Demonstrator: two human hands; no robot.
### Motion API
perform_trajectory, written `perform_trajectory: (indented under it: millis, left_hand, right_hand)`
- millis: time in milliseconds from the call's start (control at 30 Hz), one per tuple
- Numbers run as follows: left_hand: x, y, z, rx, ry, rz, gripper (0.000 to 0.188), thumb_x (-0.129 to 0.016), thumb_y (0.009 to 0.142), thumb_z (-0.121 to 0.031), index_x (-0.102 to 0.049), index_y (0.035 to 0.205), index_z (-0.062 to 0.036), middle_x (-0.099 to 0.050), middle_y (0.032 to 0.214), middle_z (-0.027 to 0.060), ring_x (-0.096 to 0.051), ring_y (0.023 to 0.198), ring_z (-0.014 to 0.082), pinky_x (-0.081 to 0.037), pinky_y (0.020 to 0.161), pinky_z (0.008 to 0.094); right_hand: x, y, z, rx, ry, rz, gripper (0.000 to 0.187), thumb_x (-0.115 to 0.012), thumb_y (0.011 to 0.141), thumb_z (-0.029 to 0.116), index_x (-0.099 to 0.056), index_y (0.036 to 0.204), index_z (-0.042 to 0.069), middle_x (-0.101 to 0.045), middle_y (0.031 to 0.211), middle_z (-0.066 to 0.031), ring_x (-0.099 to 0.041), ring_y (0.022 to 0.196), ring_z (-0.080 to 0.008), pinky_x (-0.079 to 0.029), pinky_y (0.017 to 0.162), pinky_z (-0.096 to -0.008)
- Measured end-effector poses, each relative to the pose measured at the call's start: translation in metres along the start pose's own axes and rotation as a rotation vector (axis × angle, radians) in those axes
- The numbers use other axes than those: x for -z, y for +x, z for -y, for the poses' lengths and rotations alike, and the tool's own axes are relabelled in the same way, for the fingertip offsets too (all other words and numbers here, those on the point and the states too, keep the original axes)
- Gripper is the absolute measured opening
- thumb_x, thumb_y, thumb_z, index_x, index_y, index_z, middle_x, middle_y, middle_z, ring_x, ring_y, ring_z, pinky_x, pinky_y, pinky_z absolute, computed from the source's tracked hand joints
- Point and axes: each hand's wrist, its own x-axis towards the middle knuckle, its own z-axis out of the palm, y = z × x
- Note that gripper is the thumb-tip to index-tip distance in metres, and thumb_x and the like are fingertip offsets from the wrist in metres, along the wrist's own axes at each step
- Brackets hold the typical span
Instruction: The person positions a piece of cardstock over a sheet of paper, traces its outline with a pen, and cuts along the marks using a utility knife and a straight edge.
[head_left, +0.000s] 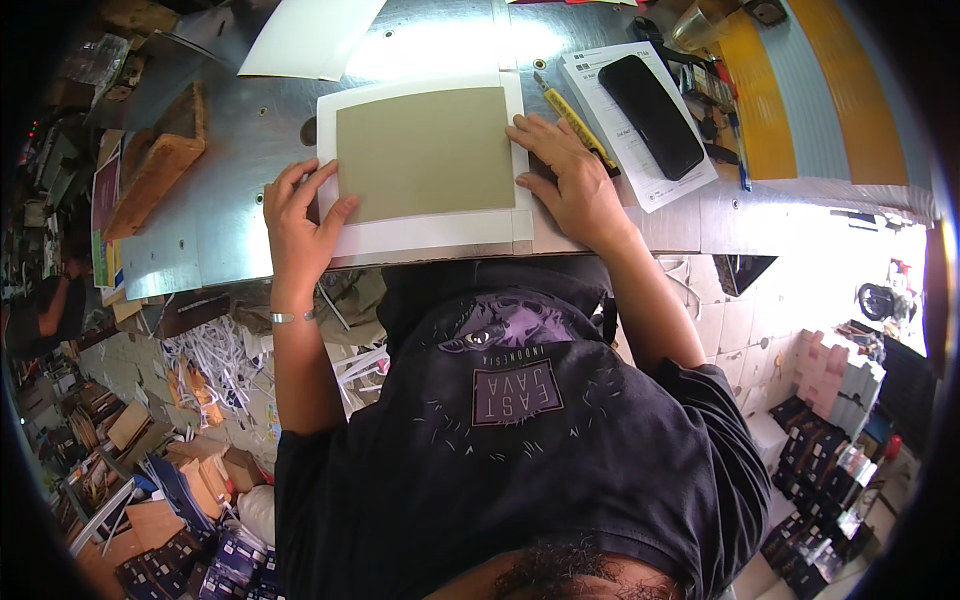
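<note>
A grey-tan rectangular board (pixel 425 150) lies flat on a larger white sheet (pixel 420 236), close to the near edge of the metal table. My left hand (pixel 305 215) rests at the left side of both, fingers spread, with the thumb reaching the board's lower left corner. On the opposite side, my right hand (pixel 572 182) has its fingertips and thumb at the right edge of the sheet and board. Neither hand is wrapped round anything. Just beyond my right fingers lies a yellow utility knife (pixel 578 122), its tip pointing away from me.
Right of the knife, a black phone (pixel 652 115) lies on printed papers (pixel 655 195). A wooden block (pixel 160 160) sits at the left of the metal table (pixel 225 235). Another white sheet (pixel 305 35) lies farther back. Yellow-and-blue striped material (pixel 770 90) covers the right end.
</note>
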Motion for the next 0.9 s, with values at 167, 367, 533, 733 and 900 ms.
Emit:
perform_trajectory:
  millis: [167, 367, 533, 733, 900]
  left_hand:
    - [-0.002, 0.000, 0.000, 0.034, 0.002, -0.010, 0.047, -0.088, 0.087, -0.036, -0.079, 0.127, -0.0117, -0.068, 0.134, 0.0086, -0.059, 0.125, 0.0331, -0.046, 0.108, 0.0470]
    - [0.001, 0.001, 0.001, 0.044, 0.026, 0.031, 0.047, -0.084, 0.092, -0.036, -0.077, 0.132, -0.0112, -0.069, 0.137, 0.0115, -0.059, 0.131, 0.0339, -0.047, 0.113, 0.0457]
    - [0.004, 0.002, 0.005, 0.034, 0.001, 0.068, 0.044, -0.082, 0.095, -0.033, -0.076, 0.133, -0.0110, -0.069, 0.139, 0.0117, -0.059, 0.134, 0.0341, -0.046, 0.115, 0.0458]
    - [0.005, 0.001, 0.008, 0.055, -0.080, 0.063, 0.038, -0.081, 0.095, -0.027, -0.078, 0.129, -0.0126, -0.070, 0.139, 0.0089, -0.057, 0.134, 0.0353, -0.045, 0.114, 0.0466]
    - [0.004, 0.001, 0.011, 0.071, -0.119, 0.070, 0.034, -0.076, 0.096, -0.017, -0.077, 0.130, -0.0121, -0.069, 0.141, 0.0098, -0.056, 0.137, 0.0360, -0.044, 0.116, 0.0467]
  right_hand:
    - [-0.003, -0.001, -0.002, 0.008, -0.033, -0.018, 0.049, -0.081, 0.090, 0.014, -0.070, 0.137, 0.005, -0.064, 0.149, -0.0185, -0.053, 0.146, -0.0376, -0.034, 0.128, -0.0541]
    - [0.000, 0.000, -0.001, 0.026, -0.009, -0.012, 0.044, -0.082, 0.088, 0.014, -0.075, 0.131, 0.006, -0.065, 0.148, -0.0182, -0.054, 0.146, -0.0379, -0.035, 0.127, -0.0557]
    - [0.000, 0.001, -0.002, 0.038, -0.029, -0.008, 0.044, -0.082, 0.087, 0.014, -0.076, 0.131, 0.008, -0.066, 0.148, -0.0183, -0.054, 0.146, -0.0379, -0.036, 0.126, -0.0559]
    - [-0.001, 0.001, -0.004, 0.044, -0.041, 0.003, 0.044, -0.082, 0.088, 0.015, -0.077, 0.132, 0.010, -0.065, 0.149, -0.0184, -0.053, 0.146, -0.0386, -0.036, 0.126, -0.0558]
    - [-0.001, 0.001, -0.003, 0.045, -0.041, 0.004, 0.044, -0.081, 0.089, 0.015, -0.077, 0.132, 0.011, -0.065, 0.149, -0.0186, -0.053, 0.146, -0.0388, -0.036, 0.126, -0.0558]
